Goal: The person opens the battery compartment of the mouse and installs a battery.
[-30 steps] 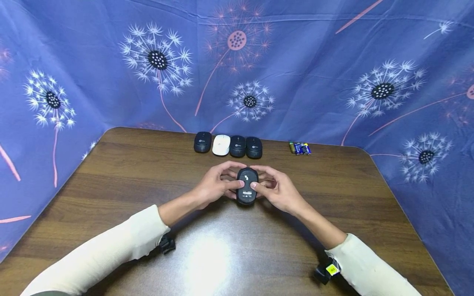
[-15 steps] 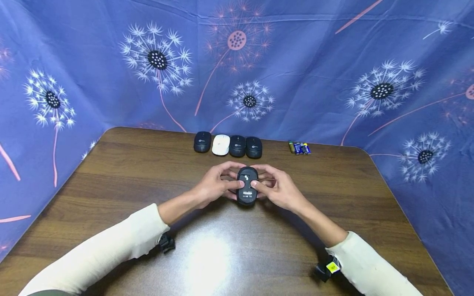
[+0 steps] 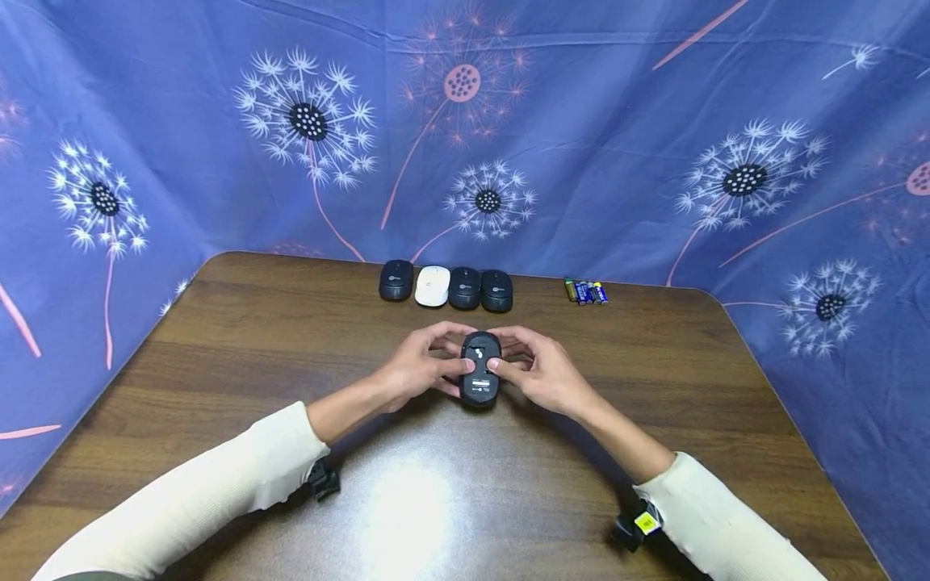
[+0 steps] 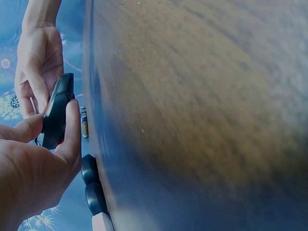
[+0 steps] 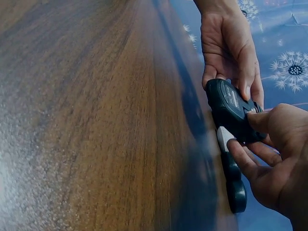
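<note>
A black computer mouse [image 3: 480,393] is held between both hands above the table, its underside with a white label turned up toward the head view. My left hand [image 3: 416,369] grips its left side, thumb on the underside and fingers around the edge. From the other side my right hand [image 3: 546,373] grips it likewise, its thumb pressing near the middle. In the right wrist view the underside of the mouse [image 5: 226,103] shows the label and a small recess by the thumbs. Seen edge-on in the left wrist view, the mouse [image 4: 57,113] is tilted.
At the table's back edge stand a black mouse [image 3: 395,281], a white mouse [image 3: 433,286] and two more black mice [image 3: 465,289] side by side. Several small batteries [image 3: 585,292] lie to their right. A patterned blue cloth [image 3: 581,121] hangs behind the wooden table [image 3: 254,339].
The thumbs have shifted slightly down the mouse's underside, and a dark gap now shows near its upper part. Both hands keep their grip.
</note>
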Demonstrator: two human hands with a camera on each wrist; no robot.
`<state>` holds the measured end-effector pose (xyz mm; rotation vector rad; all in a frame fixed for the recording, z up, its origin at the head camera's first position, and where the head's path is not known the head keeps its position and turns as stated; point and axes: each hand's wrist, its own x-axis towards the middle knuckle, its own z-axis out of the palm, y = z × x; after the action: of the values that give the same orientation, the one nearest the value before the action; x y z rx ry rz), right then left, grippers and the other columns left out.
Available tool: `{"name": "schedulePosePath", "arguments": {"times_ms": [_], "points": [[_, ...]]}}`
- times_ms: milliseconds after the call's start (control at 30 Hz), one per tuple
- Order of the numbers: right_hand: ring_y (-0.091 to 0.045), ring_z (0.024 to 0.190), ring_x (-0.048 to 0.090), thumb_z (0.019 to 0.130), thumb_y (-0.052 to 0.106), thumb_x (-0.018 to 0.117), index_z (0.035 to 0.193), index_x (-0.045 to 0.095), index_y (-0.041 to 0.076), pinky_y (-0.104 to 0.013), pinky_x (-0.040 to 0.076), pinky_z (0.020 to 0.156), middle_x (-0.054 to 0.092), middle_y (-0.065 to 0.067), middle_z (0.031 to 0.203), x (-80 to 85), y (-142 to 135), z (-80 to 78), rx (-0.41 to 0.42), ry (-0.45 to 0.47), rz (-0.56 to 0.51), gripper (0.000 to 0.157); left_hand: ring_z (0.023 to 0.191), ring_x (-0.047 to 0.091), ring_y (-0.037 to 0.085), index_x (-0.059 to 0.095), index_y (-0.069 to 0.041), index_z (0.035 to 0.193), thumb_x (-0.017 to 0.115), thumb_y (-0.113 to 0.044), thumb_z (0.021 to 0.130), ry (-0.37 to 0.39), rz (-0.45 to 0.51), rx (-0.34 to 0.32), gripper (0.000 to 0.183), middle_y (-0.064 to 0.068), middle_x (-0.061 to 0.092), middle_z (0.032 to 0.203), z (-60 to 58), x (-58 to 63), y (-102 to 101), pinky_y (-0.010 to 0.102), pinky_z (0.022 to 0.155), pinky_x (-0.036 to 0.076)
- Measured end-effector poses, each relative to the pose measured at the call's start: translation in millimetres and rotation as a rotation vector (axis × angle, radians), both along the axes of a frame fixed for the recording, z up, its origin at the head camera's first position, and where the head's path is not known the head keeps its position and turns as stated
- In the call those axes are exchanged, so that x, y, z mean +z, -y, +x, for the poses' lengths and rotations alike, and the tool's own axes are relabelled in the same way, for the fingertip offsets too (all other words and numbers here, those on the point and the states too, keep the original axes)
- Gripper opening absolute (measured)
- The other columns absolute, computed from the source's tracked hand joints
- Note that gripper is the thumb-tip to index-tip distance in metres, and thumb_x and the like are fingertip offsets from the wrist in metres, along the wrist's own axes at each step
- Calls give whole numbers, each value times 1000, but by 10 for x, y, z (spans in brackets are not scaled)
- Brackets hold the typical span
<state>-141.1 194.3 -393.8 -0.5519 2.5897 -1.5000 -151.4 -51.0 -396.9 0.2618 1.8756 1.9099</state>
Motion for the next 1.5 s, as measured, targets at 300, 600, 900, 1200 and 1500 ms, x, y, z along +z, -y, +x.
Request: {"name": "schedulePosePath", "arguments": {"times_ms": [300,600,900,1200,1500], "points": [[-38,124,77,103,4,81,149,68,4,-46,68,108,76,-20,140,-14,27,-3,-18,-10,-16,47,88,75,21,55,-2,160,74,8,102,29,2,5,62,22,67,123,24,-9,-4,35,74,74],[-29,108,80,102,7,82,149,69,9,-39,70,96,83,-16,122,-32,26,-51,-93,-101,-2,48,89,77,23,56,-1,157,74,5,103,38,-6,-11,58,25,71,123,34,-25,-4,37,74,74],[-19,83,76,104,3,78,148,68,3,-32,70,77,83,-21,105,-18,11,-88,-134,-61,-72,44,88,78,22,59,-4,156,75,4,104,36,-16,-22,55,27,73,124,34,-30,-2,37,74,74],[-25,84,81,105,-2,75,148,66,-2,-46,74,81,80,-30,106,-10,-76,-75,-134,-4,-165,45,89,78,21,58,-4,158,74,4,104,35,-18,-21,57,28,74,125,21,-65,17,36,73,74],[-19,83,81,104,-5,74,152,62,-3,-44,74,82,79,-33,108,-15,-262,-52,-159,33,-168,50,90,78,20,59,-5,157,74,4,104,31,-22,-11,56,26,75,124,6,-44,25,38,74,74]]}}
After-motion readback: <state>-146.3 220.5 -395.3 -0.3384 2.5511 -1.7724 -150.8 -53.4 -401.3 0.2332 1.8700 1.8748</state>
